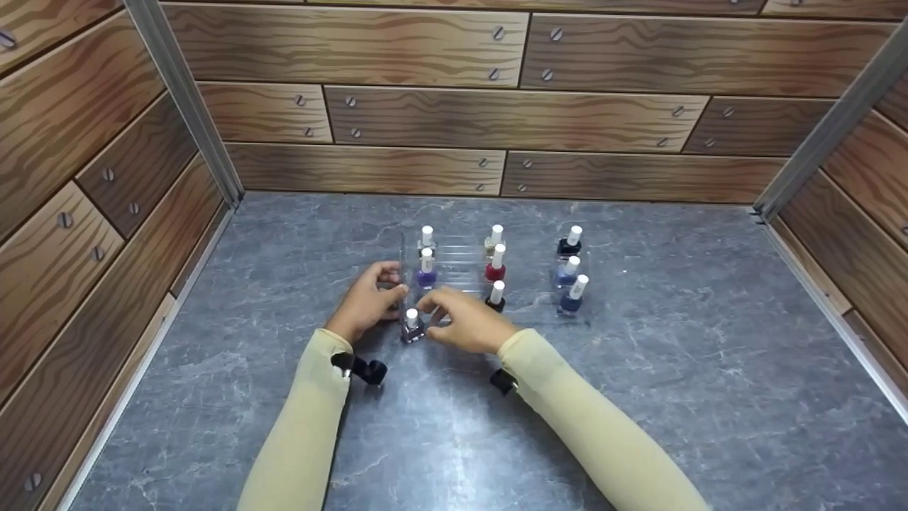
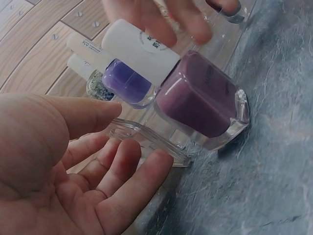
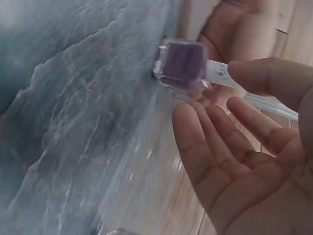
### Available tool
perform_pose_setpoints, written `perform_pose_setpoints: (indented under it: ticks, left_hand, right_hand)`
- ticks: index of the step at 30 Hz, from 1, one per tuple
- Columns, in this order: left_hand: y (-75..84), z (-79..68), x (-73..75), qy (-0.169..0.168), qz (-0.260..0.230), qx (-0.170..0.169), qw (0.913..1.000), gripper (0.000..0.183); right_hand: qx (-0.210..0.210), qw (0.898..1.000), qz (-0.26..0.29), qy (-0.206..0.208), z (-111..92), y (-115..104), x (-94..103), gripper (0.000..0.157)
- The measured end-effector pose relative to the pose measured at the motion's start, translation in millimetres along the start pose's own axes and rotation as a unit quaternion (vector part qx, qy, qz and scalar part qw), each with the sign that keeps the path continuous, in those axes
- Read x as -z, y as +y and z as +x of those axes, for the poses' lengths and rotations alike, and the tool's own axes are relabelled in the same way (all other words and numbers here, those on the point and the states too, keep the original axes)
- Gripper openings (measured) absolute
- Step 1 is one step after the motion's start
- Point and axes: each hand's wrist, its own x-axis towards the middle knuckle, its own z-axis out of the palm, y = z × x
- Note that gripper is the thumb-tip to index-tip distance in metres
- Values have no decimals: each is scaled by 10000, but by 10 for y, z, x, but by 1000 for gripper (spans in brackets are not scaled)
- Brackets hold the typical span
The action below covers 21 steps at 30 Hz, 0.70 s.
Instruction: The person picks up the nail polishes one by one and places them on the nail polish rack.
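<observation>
A mauve nail polish bottle with a white cap [image 1: 412, 328] stands upright at the front left corner of a clear stepped rack [image 1: 454, 250]. My right hand [image 1: 464, 319] is just right of it, thumb and fingers spread apart around that side; in the right wrist view the thumb overlaps the cap of the mauve bottle [image 3: 183, 66]. My left hand [image 1: 369, 298] is at the rack's left edge with relaxed fingers. In the left wrist view its thumb tip and fingertips are right at the clear rack's side [image 2: 146, 134], beside the mauve bottle [image 2: 200, 95].
Behind the mauve bottle stands a violet polish [image 1: 426, 268], with a glittery one [image 2: 98, 85] farther back. A red polish [image 1: 495, 264] and a dark one [image 1: 495, 297] are mid-rack; blue bottles [image 1: 573, 294] and a black one [image 1: 569, 241] stand right. Wood-patterned walls [image 1: 425, 117] enclose the grey tabletop [image 1: 674, 341].
</observation>
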Motion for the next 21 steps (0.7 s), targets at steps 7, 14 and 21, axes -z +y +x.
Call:
perform_pose_setpoints:
  ticks: [7,14,21]
  left_hand:
    - [18,8,-41,15,-70,-37,10000,48]
    - [20,6,-58,56,-100,-58,9999,46]
    - [10,7,-17,112,-95,-49,9999,45]
  right_hand:
    - [137,9966,-818,15,105,-8,-76,35]
    - [136,9925,-1218,25,138,0,-119,37]
    - [343,9870,-1571,6,183,10,-171,31]
